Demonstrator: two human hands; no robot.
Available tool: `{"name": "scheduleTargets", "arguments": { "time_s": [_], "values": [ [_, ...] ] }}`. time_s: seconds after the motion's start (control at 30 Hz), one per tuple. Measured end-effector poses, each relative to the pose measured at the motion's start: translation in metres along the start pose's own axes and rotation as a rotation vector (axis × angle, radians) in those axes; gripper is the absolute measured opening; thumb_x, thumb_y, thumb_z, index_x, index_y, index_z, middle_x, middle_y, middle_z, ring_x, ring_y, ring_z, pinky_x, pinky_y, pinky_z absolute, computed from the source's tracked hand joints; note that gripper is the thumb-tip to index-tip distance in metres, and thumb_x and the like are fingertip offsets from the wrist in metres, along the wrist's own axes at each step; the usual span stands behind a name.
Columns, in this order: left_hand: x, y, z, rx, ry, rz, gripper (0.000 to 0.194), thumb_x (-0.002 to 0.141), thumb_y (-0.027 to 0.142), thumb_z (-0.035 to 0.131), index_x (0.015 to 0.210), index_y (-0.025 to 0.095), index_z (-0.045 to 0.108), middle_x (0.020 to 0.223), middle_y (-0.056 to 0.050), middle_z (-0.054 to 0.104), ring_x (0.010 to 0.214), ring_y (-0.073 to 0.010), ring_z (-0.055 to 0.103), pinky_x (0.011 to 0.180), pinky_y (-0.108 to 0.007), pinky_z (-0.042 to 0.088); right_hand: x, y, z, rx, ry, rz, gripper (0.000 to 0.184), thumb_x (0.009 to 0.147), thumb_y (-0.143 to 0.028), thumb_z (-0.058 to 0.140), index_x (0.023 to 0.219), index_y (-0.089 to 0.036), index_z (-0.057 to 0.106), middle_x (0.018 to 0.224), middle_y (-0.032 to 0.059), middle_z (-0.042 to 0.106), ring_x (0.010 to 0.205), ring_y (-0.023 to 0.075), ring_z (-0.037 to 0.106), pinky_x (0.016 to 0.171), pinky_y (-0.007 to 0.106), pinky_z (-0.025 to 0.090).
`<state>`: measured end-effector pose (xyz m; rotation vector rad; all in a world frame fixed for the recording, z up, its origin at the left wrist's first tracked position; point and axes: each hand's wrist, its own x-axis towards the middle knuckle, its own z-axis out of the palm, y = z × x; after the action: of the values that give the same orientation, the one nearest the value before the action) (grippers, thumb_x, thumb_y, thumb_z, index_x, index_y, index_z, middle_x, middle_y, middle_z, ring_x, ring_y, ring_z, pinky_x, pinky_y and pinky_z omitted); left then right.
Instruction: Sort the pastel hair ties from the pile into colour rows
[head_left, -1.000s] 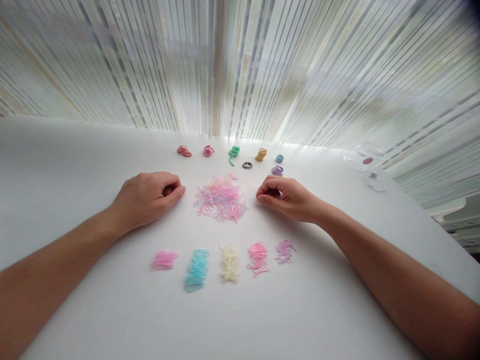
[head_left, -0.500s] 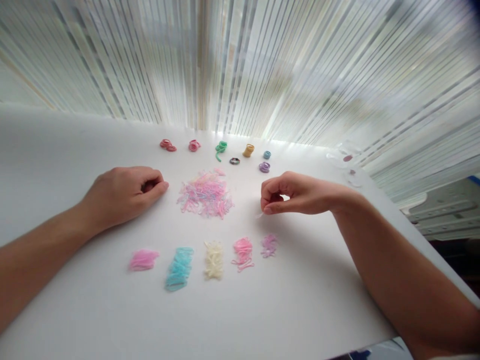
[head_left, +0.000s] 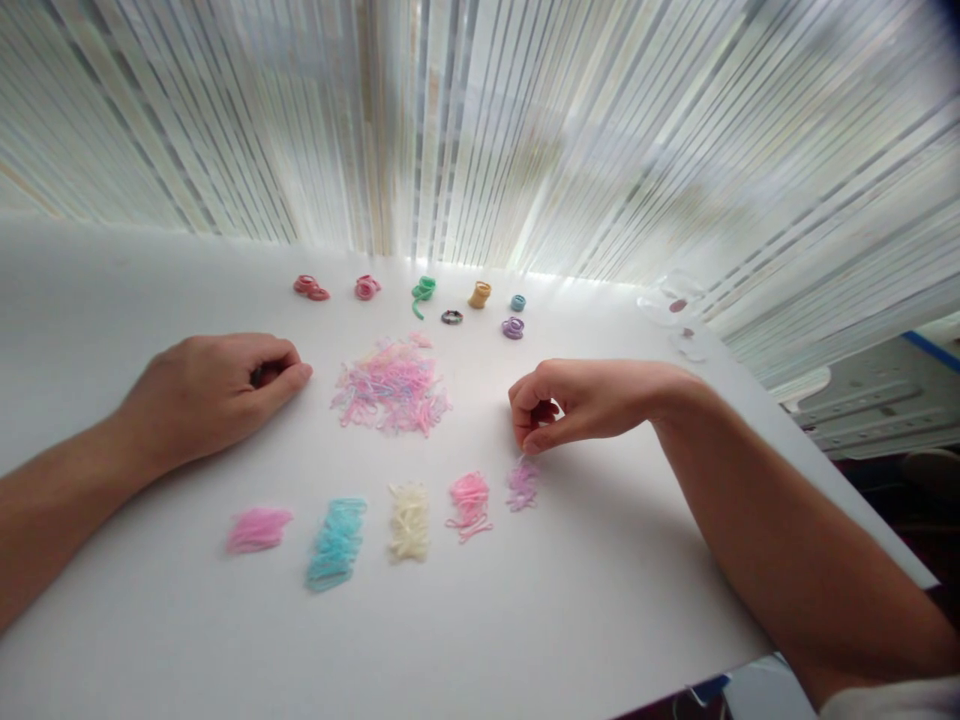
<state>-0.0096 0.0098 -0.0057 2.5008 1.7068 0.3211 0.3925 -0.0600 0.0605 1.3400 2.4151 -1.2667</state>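
Observation:
My right hand (head_left: 574,405) is closed in a pinch, with a thin pale rubber band (head_left: 520,461) at its fingertips. It hovers just above a small pile of lilac rubber bands (head_left: 523,487). My left hand (head_left: 217,390) rests on the table with its fingers curled and the thumb against the index finger; nothing shows in it. Between the hands lies a loose heap of mixed pastel rubber bands (head_left: 394,388). Nearer to me are piles of pink bands (head_left: 470,502), cream bands (head_left: 409,524), turquoise bands (head_left: 337,545) and orchid-pink bands (head_left: 259,530).
Along the back of the white table (head_left: 187,630) sit coiled red bands (head_left: 310,288), pink bands (head_left: 367,287), a green coil (head_left: 424,291), yellow bands (head_left: 480,294), blue bands (head_left: 518,302), purple bands (head_left: 513,327) and a dark ring (head_left: 451,317). String curtains (head_left: 450,130) hang behind.
My right hand has come nearer to me, toward the lilac pile, with the pale band still in its pinch. My left hand stays put on the table. The whole view has shifted slightly.

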Motion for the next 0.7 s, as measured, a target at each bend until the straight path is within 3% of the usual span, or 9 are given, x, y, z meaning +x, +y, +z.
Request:
{"name": "scheduleTargets", "arguments": {
  "time_s": [0.7],
  "values": [
    [0.001, 0.0046, -0.0063, 0.007, -0.025, -0.029, 0.043, 0.092, 0.061, 0.048, 0.086, 0.024, 0.069, 0.083, -0.004, 0.072, 0.078, -0.0238, 0.06, 0.072, -0.035, 0.036, 0.0022, 0.0025, -0.0002, -0.031, -0.003, 0.028, 0.013, 0.09, -0.028, 0.08, 0.095, -0.025, 0.092, 0.086, 0.0039, 0.082, 0.074, 0.0179, 0.065, 0.065, 0.03, 0.049]
  ]
}}
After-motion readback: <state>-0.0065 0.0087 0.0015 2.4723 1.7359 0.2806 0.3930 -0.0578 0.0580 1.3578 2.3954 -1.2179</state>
